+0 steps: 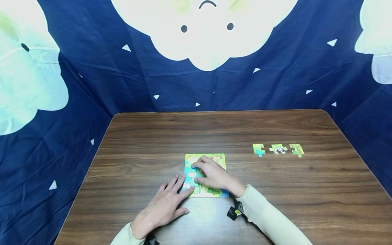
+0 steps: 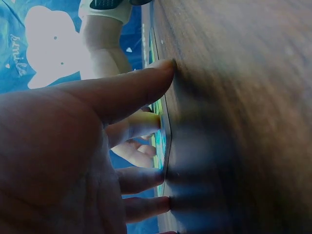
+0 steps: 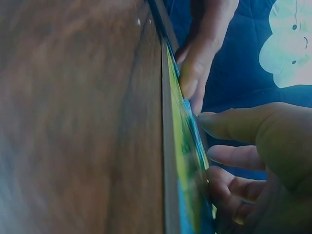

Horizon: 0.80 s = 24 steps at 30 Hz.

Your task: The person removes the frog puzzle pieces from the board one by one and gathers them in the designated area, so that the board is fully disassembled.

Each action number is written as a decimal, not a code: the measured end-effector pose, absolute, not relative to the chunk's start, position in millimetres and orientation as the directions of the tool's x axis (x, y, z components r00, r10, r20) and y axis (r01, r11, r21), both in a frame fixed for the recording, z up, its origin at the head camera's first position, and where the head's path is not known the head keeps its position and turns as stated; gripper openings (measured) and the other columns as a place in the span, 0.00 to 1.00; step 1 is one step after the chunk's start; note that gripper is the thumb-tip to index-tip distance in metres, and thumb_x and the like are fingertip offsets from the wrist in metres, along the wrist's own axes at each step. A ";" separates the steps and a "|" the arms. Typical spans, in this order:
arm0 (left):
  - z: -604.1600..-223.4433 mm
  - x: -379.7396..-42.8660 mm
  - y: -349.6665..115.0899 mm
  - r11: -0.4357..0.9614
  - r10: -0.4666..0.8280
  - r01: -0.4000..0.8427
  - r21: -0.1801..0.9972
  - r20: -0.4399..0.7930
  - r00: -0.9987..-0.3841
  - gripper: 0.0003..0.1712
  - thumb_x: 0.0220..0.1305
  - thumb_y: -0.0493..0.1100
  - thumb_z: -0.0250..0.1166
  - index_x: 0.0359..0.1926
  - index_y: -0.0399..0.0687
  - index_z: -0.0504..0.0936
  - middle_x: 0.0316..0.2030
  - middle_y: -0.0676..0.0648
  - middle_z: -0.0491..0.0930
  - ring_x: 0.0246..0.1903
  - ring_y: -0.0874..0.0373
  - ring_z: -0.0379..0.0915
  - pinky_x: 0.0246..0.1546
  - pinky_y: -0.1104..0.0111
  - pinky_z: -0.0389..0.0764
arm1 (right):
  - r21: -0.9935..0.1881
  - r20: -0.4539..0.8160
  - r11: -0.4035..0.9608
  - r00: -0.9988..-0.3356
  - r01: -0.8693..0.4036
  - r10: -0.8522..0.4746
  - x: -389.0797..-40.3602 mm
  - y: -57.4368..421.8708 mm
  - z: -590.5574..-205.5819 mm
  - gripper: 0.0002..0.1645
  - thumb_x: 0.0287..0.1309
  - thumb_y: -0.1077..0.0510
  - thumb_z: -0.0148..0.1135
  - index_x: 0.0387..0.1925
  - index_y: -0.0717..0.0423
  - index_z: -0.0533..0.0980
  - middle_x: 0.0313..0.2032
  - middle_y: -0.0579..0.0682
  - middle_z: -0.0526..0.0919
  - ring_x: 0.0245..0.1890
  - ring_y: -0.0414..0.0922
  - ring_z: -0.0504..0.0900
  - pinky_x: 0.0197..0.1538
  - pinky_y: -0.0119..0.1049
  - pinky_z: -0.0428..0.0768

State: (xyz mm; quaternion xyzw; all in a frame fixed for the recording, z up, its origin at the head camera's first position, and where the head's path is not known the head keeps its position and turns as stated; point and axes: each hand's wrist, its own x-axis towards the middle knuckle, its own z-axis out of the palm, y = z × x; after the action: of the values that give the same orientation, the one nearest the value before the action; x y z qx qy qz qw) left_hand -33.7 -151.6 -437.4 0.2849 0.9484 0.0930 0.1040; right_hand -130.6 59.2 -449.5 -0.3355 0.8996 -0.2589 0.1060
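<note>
One puzzle board (image 1: 220,160) lies on one table (image 1: 147,143). Two hands are at the board: one left hand (image 1: 165,204) along its left edge and one right hand (image 1: 211,173) over it. Three loose puzzle pieces (image 1: 278,149) lie to the right of the board. Two sleeves (image 1: 272,217) show on the board's near side. Beyond the board, the head view shows three cloud shapes (image 1: 208,41).

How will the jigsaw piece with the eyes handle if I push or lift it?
The jigsaw piece with the eyes lies flat and looks thin, so it should slide rather than roll or tip. Its small size suggests it's light. Its narrow side tabs might bend if pinched hard.
</note>
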 end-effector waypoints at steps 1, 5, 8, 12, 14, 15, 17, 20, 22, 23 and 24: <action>-437.2 -33.8 -151.5 0.820 0.560 0.521 0.236 -0.144 -0.816 0.36 0.63 0.60 0.66 0.70 0.57 0.72 0.75 0.33 0.59 0.72 0.33 0.59 0.60 0.38 0.70 | -0.532 -0.013 0.642 -0.752 -0.552 -0.659 -130.0 58.4 -450.3 0.27 0.61 0.50 0.68 0.61 0.52 0.78 0.52 0.50 0.79 0.43 0.41 0.75 0.47 0.38 0.76; -436.5 -33.9 -151.1 0.819 0.561 0.522 0.238 -0.142 -0.815 0.36 0.63 0.59 0.67 0.70 0.57 0.72 0.75 0.33 0.59 0.72 0.32 0.59 0.60 0.37 0.70 | -0.511 0.008 0.645 -0.753 -0.568 -0.658 -127.4 54.8 -454.2 0.27 0.60 0.48 0.68 0.60 0.50 0.78 0.52 0.50 0.78 0.48 0.44 0.76 0.55 0.46 0.77; -436.1 -33.7 -150.4 0.819 0.561 0.524 0.236 -0.134 -0.817 0.36 0.62 0.59 0.67 0.70 0.56 0.72 0.75 0.33 0.60 0.72 0.32 0.60 0.59 0.37 0.70 | -0.491 0.033 0.654 -0.763 -0.575 -0.646 -126.1 52.0 -458.3 0.28 0.60 0.47 0.69 0.60 0.49 0.79 0.51 0.49 0.78 0.48 0.45 0.76 0.55 0.47 0.76; -436.8 -32.6 -149.9 0.818 0.561 0.527 0.232 -0.118 -0.819 0.36 0.62 0.59 0.67 0.69 0.56 0.73 0.74 0.33 0.60 0.71 0.32 0.61 0.59 0.37 0.71 | -0.467 0.059 0.676 -0.783 -0.570 -0.619 -124.3 48.8 -463.0 0.29 0.58 0.44 0.71 0.60 0.47 0.79 0.49 0.47 0.78 0.45 0.43 0.74 0.49 0.41 0.75; -437.4 -32.1 -149.8 0.817 0.562 0.529 0.230 -0.109 -0.820 0.36 0.62 0.59 0.67 0.69 0.55 0.73 0.74 0.32 0.61 0.71 0.32 0.61 0.58 0.37 0.71 | -0.468 0.064 0.683 -0.792 -0.561 -0.607 -123.1 47.8 -464.0 0.30 0.57 0.43 0.71 0.60 0.46 0.79 0.49 0.47 0.78 0.45 0.43 0.74 0.46 0.39 0.73; -437.6 -32.0 -149.8 0.816 0.562 0.530 0.230 -0.107 -0.820 0.36 0.62 0.59 0.67 0.69 0.55 0.73 0.74 0.32 0.61 0.71 0.31 0.61 0.58 0.37 0.71 | -0.468 0.065 0.686 -0.796 -0.557 -0.602 -122.7 47.4 -464.4 0.29 0.57 0.43 0.71 0.60 0.46 0.79 0.49 0.47 0.78 0.44 0.43 0.74 0.45 0.38 0.73; -437.8 -31.9 -149.8 0.816 0.562 0.530 0.231 -0.105 -0.820 0.36 0.62 0.59 0.67 0.69 0.55 0.73 0.74 0.32 0.61 0.71 0.31 0.61 0.58 0.37 0.71 | -0.474 0.066 0.689 -0.802 -0.548 -0.593 -122.1 46.8 -464.8 0.29 0.56 0.43 0.72 0.59 0.45 0.80 0.49 0.47 0.78 0.44 0.43 0.73 0.44 0.38 0.72; -437.8 -32.3 -149.6 0.816 0.562 0.528 0.234 -0.106 -0.820 0.36 0.62 0.59 0.67 0.69 0.55 0.73 0.74 0.32 0.61 0.71 0.31 0.61 0.58 0.37 0.71 | -0.490 0.058 0.692 -0.812 -0.529 -0.580 -122.0 45.8 -464.7 0.28 0.56 0.43 0.72 0.58 0.45 0.80 0.50 0.47 0.79 0.45 0.44 0.74 0.45 0.39 0.73; -437.5 -32.6 -149.6 0.816 0.562 0.527 0.238 -0.109 -0.820 0.36 0.62 0.59 0.67 0.69 0.55 0.73 0.74 0.32 0.61 0.71 0.31 0.61 0.58 0.37 0.71 | -0.502 0.044 0.697 -0.820 -0.512 -0.570 -122.4 44.5 -464.7 0.28 0.56 0.43 0.72 0.57 0.45 0.80 0.51 0.47 0.79 0.47 0.44 0.74 0.47 0.41 0.73; -437.6 -32.8 -149.7 0.815 0.562 0.527 0.240 -0.110 -0.820 0.36 0.62 0.59 0.67 0.69 0.55 0.73 0.74 0.32 0.61 0.71 0.31 0.61 0.58 0.37 0.71 | -0.508 0.035 0.700 -0.824 -0.502 -0.566 -122.6 43.7 -464.3 0.28 0.55 0.43 0.72 0.57 0.46 0.80 0.51 0.48 0.79 0.47 0.45 0.74 0.48 0.42 0.74; -437.4 -32.9 -149.7 0.816 0.561 0.525 0.243 -0.113 -0.820 0.36 0.62 0.59 0.67 0.69 0.55 0.73 0.74 0.32 0.61 0.71 0.31 0.61 0.58 0.37 0.71 | -0.512 0.027 0.703 -0.827 -0.494 -0.562 -123.0 42.8 -464.1 0.28 0.55 0.44 0.73 0.56 0.46 0.80 0.51 0.48 0.79 0.48 0.45 0.75 0.49 0.43 0.74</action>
State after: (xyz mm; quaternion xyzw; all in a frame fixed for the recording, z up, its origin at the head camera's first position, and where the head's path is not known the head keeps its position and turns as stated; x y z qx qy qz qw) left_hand -32.9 -149.7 -437.4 0.2863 0.9485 0.1010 0.0900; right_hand -123.0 42.8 -464.1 -0.2868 0.9204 -0.2576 0.0655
